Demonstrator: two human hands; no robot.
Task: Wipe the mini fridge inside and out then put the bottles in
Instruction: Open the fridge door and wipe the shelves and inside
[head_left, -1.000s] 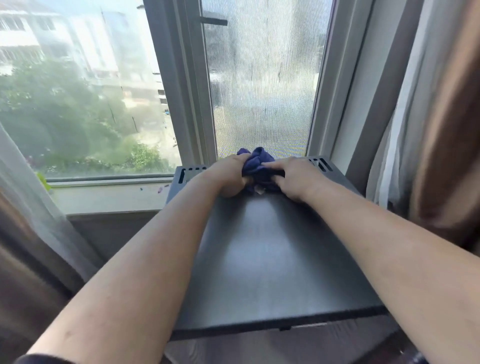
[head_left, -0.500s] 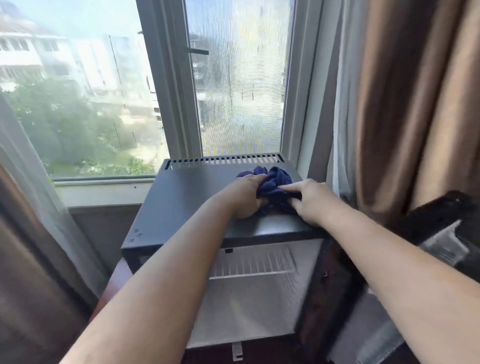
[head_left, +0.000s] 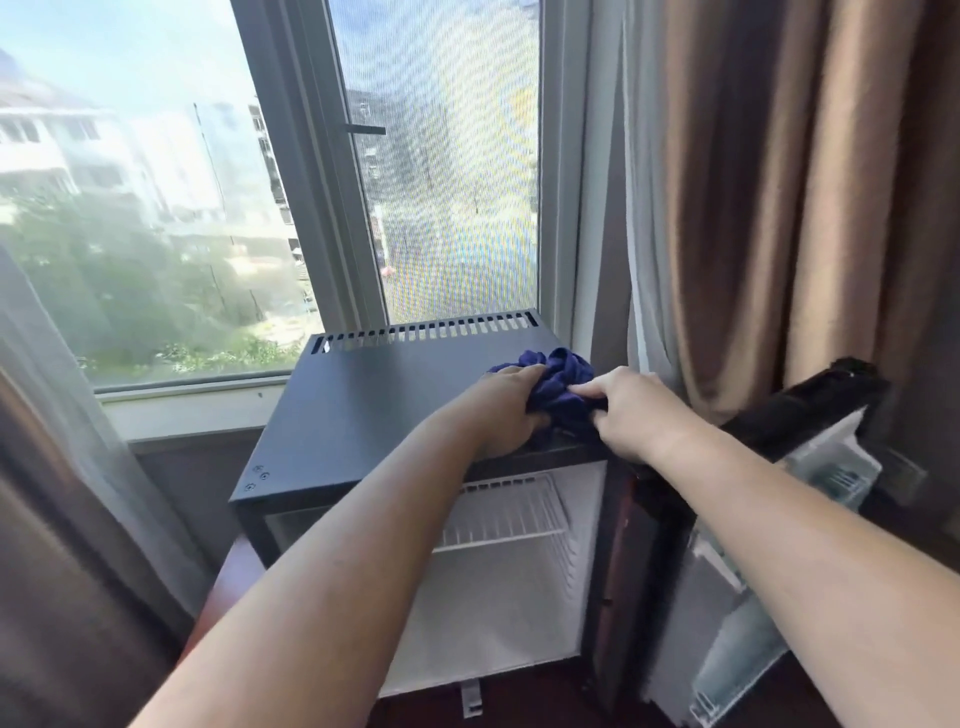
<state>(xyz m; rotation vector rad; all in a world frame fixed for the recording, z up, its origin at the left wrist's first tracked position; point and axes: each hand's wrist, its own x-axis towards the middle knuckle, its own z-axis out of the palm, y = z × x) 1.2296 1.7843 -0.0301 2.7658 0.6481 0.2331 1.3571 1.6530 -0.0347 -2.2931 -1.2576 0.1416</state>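
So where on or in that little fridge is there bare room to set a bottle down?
The fridge top is bare from its left edge to the middle, in front of the vent slots. Inside, the wire shelf and the floor under it look bare. Crowded: the top's right front corner, where left hand and right hand grip the blue cloth.

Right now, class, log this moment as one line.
step: wiping top | left hand: grips blue cloth | right hand: pinches it | place: mini fridge top, front right | fridge door: open
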